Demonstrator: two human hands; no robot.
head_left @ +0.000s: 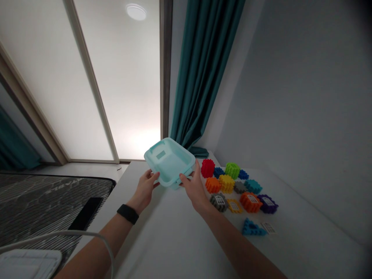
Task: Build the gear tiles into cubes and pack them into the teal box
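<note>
Tilted above the white table is a pale turquoise plastic storage box point(174, 162), its hollow inside turned towards me. My left hand point(147, 190), with a dark band on its wrist, grips the box's near left edge, thumb at the rim. My right hand point(194, 188) is closed on the near right corner, by a side clip. No loose objects show inside the box. Just right of my right hand, several colourful ridged blocks lie on the table, among them a red block point(208, 168), a yellow block point(226, 183) and an orange block point(213, 185).
The white table point(171, 236) meets a grey wall at right. Nearer me lie a blue triangular piece point(252, 228) and a printed card point(269, 228). A teal curtain point(200, 77) hangs behind. On the left are a mattress point(43, 205), a black phone-like slab point(85, 213) and a white cable point(72, 233).
</note>
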